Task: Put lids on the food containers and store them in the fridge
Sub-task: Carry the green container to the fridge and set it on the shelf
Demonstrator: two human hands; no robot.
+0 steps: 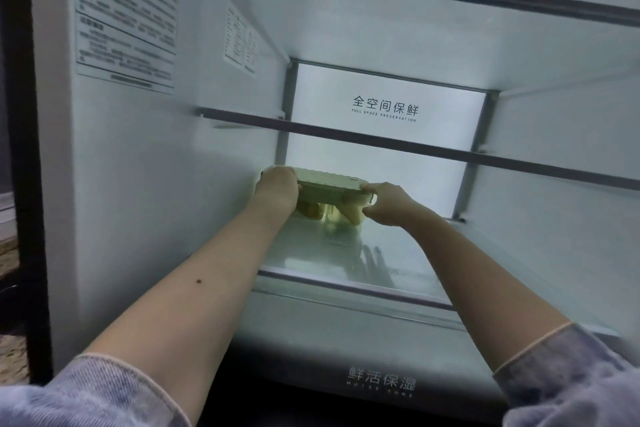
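Container point(332, 198) with its pale green lid point(329, 180) on sits deep inside the fridge, at the back left of the glass shelf point(346, 253), close to the left wall and in front of the lit back panel point(388, 107). Both hands are on it, one at each end. The left hand point(277, 189) has its grip wrapped over the left end, fingers curled round the lid edge and out of sight behind the knuckles. The right hand point(386, 203) has its grip clamped on the right end, thumb lying along the top of the lid, the other fingers tucked under by the clasp. So that's two hands, both closed onto one container. Whether its base rests on the shelf or hangs just above it, hard to tell from here.

Through the clear walls there's yellowish food inside, too blurred to name. One container, one lid, nothing else on that shelf that can be made out. Count the shelves: three in view, the one carrying the container and two more above it with dark front rails point(415, 146). Below the front edge of the shelf sits one drawer point(381, 381) with printed lettering. Two printed labels on the left wall point(128, 17). Both forearms reach in bare, with pale blue sleeves point(104, 388) pushed up.
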